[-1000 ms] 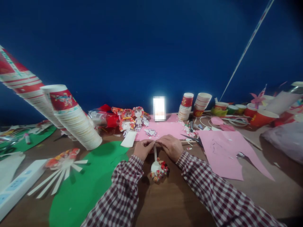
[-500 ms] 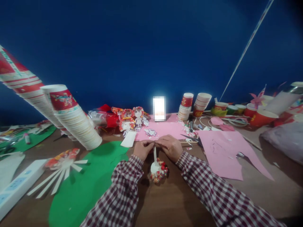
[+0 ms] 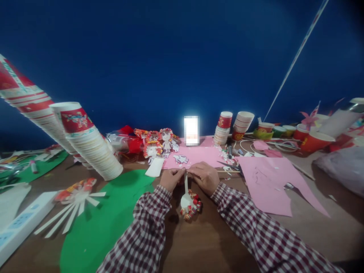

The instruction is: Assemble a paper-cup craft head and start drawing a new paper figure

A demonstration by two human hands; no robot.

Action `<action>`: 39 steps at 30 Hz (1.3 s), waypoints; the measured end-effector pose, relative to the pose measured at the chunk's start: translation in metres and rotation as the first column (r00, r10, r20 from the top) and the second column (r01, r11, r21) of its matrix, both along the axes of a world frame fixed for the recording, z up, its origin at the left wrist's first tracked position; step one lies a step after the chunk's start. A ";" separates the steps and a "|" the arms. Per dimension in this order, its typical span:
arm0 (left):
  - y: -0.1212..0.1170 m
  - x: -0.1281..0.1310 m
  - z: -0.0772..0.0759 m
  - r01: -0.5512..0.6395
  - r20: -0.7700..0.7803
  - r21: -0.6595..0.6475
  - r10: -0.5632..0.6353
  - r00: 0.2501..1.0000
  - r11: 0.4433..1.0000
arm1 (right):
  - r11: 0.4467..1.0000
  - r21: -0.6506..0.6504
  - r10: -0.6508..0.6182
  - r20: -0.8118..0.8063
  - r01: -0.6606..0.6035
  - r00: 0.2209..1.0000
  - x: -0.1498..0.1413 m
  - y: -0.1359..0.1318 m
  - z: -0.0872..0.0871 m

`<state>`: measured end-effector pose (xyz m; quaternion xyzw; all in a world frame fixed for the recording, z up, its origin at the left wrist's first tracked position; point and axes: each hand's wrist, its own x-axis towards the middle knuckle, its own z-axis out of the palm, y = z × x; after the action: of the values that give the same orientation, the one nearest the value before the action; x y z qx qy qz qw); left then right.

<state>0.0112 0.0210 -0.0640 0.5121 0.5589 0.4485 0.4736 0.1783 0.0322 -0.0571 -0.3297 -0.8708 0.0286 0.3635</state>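
Note:
Both hands meet over the table around one end of a white paper strip (image 3: 186, 184). My left hand (image 3: 171, 179) pinches the strip's far end between thumb and fingers. From the other side, my right hand (image 3: 205, 178) has its fingers closed at that same end. The strip belongs to a cut paper cup (image 3: 186, 201), whose round white base lies nearer to me. Curled red, yellow and white strips ring much of that base. Just beyond my hands, a small paper cutout figure (image 3: 181, 159) lies on pink paper (image 3: 199, 153).
Tall leaning cup stacks (image 3: 91, 140) stand left, near a green sheet (image 3: 113, 212), a fanned cut cup (image 3: 78, 199) and a power strip (image 3: 27, 223). Decorated paper figures (image 3: 166, 140) stand at the back. Scissors (image 3: 231, 165) and a pink sheet (image 3: 264, 182) lie right.

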 end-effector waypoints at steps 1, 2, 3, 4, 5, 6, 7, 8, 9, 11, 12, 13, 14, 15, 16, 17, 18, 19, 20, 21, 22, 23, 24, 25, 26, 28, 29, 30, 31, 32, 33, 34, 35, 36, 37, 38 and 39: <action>0.000 0.000 0.001 0.000 0.007 -0.015 0.000 1.000 1.000 | 1.000 -0.001 -0.005 0.003 0.005 1.000 0.000 0.000 0.000; 0.000 0.000 0.001 0.001 0.007 -0.022 -0.001 1.000 1.000 | 1.000 -0.002 -0.008 0.007 0.008 1.000 0.000 0.000 0.000; 0.000 0.000 0.001 0.002 -0.008 -0.017 -0.002 1.000 1.000 | 1.000 -0.005 -0.013 0.009 0.014 1.000 0.000 0.000 0.000; 0.000 -0.001 0.001 0.004 -0.039 -0.002 -0.004 0.999 1.000 | 1.000 -0.011 -0.020 0.009 0.020 1.000 -0.001 0.000 0.000; 0.000 -0.001 0.001 0.007 -0.082 0.023 -0.005 0.997 1.000 | 0.999 -0.020 -0.026 0.006 0.026 1.000 -0.001 0.000 0.000; 0.000 -0.001 0.001 0.012 -0.124 0.049 -0.006 0.992 0.999 | 0.999 -0.032 -0.030 0.001 0.030 1.000 -0.001 0.000 0.000; 0.000 -0.001 0.001 0.020 -0.155 0.070 -0.009 0.988 0.997 | 0.998 -0.047 -0.032 -0.004 0.032 0.999 -0.001 0.000 -0.001; 0.001 -0.001 0.001 0.028 -0.172 0.084 -0.013 0.985 0.996 | 0.997 -0.067 -0.030 -0.009 0.029 1.000 -0.001 -0.001 -0.001; 0.001 -0.001 0.001 0.032 -0.181 0.096 -0.014 0.983 0.995 | 0.996 -0.089 -0.024 -0.014 0.023 1.000 -0.001 -0.001 -0.001; 0.000 0.000 0.001 0.033 -0.197 0.116 -0.009 0.980 0.993 | 0.991 -0.130 -0.016 -0.024 0.013 1.000 -0.001 -0.001 -0.002; 0.000 0.000 0.001 0.030 -0.206 0.124 -0.004 0.979 0.992 | 0.989 -0.146 -0.018 -0.030 0.013 0.999 -0.001 -0.001 -0.001; 0.000 0.001 0.002 0.026 -0.212 0.129 0.002 0.977 0.991 | 0.987 -0.159 -0.022 -0.032 0.017 0.999 -0.001 -0.001 -0.001; -0.001 0.001 0.002 0.023 -0.215 0.130 0.006 0.977 0.991 | 0.985 -0.168 -0.032 -0.033 0.026 0.999 -0.001 -0.001 -0.001; -0.001 0.001 0.002 0.023 -0.215 0.126 0.005 0.977 0.992 | 0.984 -0.174 -0.045 -0.031 0.039 0.999 -0.001 -0.002 0.000; -0.001 0.002 0.002 0.024 -0.212 0.119 0.002 0.977 0.993 | 0.982 -0.179 -0.059 -0.028 0.053 0.998 -0.001 -0.001 0.000; -0.001 0.002 0.002 0.026 -0.208 0.113 -0.002 0.978 0.993 | 0.981 -0.182 -0.073 -0.024 0.068 0.997 -0.002 -0.001 0.000; -0.001 0.002 0.002 0.031 -0.205 0.108 -0.008 0.979 0.994 | 0.979 -0.187 -0.086 -0.020 0.080 0.996 -0.002 -0.001 0.001; -0.001 0.002 0.002 0.037 -0.203 0.108 -0.014 0.979 0.993 | 0.977 -0.192 -0.097 -0.017 0.092 0.995 -0.002 -0.002 0.001; -0.001 0.003 0.002 0.042 -0.203 0.110 -0.019 0.979 0.993 | 0.975 -0.199 -0.106 -0.013 0.102 0.994 -0.002 -0.002 0.002; -0.001 0.003 0.002 0.046 -0.205 0.111 -0.023 0.979 0.993 | 0.972 -0.206 -0.113 -0.009 0.108 0.994 -0.002 -0.002 0.002; -0.001 0.003 0.002 0.047 -0.207 0.112 -0.023 0.978 0.993 | 0.971 -0.212 -0.118 -0.008 0.114 0.993 -0.002 -0.002 0.002; -0.001 0.003 0.002 0.047 -0.209 0.113 -0.023 0.978 0.992 | 0.970 -0.216 -0.120 -0.007 0.116 0.993 -0.002 -0.003 0.003; -0.001 0.003 0.002 0.049 -0.212 0.114 -0.023 0.977 0.992 | 0.969 -0.218 -0.121 -0.009 0.116 0.993 -0.002 -0.003 0.003; -0.001 0.003 0.002 0.050 -0.212 0.114 -0.024 0.977 0.992 | 0.969 -0.220 -0.119 -0.010 0.114 0.993 -0.002 -0.003 0.002; -0.001 0.003 0.002 0.052 -0.210 0.115 -0.027 0.977 0.992 | 0.969 -0.221 -0.117 -0.011 0.112 0.993 -0.002 -0.003 0.002; 0.000 0.003 0.000 0.058 -0.205 0.113 -0.034 0.978 0.992 | 0.968 -0.223 -0.119 -0.006 0.115 0.993 -0.002 -0.003 0.002; 0.000 0.003 -0.001 0.062 -0.206 0.111 -0.038 0.978 0.992 | 0.967 -0.223 -0.123 -0.002 0.120 0.992 -0.002 -0.003 0.001; 0.001 0.003 -0.002 0.064 -0.209 0.111 -0.040 0.977 0.992 | 0.967 -0.223 -0.127 0.004 0.124 0.992 -0.002 -0.003 0.001; 0.001 0.002 -0.003 0.067 -0.212 0.112 -0.042 0.976 0.991 | 0.966 -0.223 -0.129 0.009 0.128 0.992 -0.001 -0.003 0.000; 0.001 0.002 -0.004 0.070 -0.217 0.113 -0.045 0.975 0.991 | 0.966 -0.223 -0.129 0.013 0.129 0.992 -0.001 -0.002 0.000; 0.001 0.002 -0.004 0.071 -0.222 0.116 -0.044 0.974 0.991 | 0.966 -0.223 -0.127 0.018 0.128 0.992 -0.001 -0.002 -0.001; 0.001 0.002 -0.004 0.072 -0.228 0.121 -0.043 0.973 0.990 | 0.967 -0.220 -0.123 0.025 0.126 0.992 -0.001 -0.002 -0.001; 0.001 0.002 -0.004 0.071 -0.233 0.124 -0.041 0.972 0.990 | 0.969 -0.214 -0.119 0.034 0.124 0.992 -0.001 -0.002 -0.001; 0.000 0.002 -0.003 0.070 -0.237 0.128 -0.038 0.971 0.989 | 0.971 -0.205 -0.117 0.044 0.124 0.992 -0.001 -0.002 -0.001; 0.000 0.003 -0.002 0.070 -0.242 0.131 -0.036 0.969 0.989 | 0.973 -0.193 -0.120 0.054 0.128 0.991 -0.002 -0.003 -0.001; -0.001 0.003 -0.001 0.069 -0.248 0.133 -0.035 0.968 0.989 | 0.974 -0.183 -0.125 0.063 0.135 0.990 -0.002 -0.003 -0.001; -0.001 0.004 0.000 0.069 -0.251 0.132 -0.034 0.967 0.989 | 0.974 -0.174 -0.133 0.069 0.143 0.989 -0.002 -0.003 0.000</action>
<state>0.0147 0.0196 -0.0642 0.6105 0.5672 0.4064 0.3746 0.1759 0.0292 -0.0576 -0.4213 -0.8497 0.0716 0.3088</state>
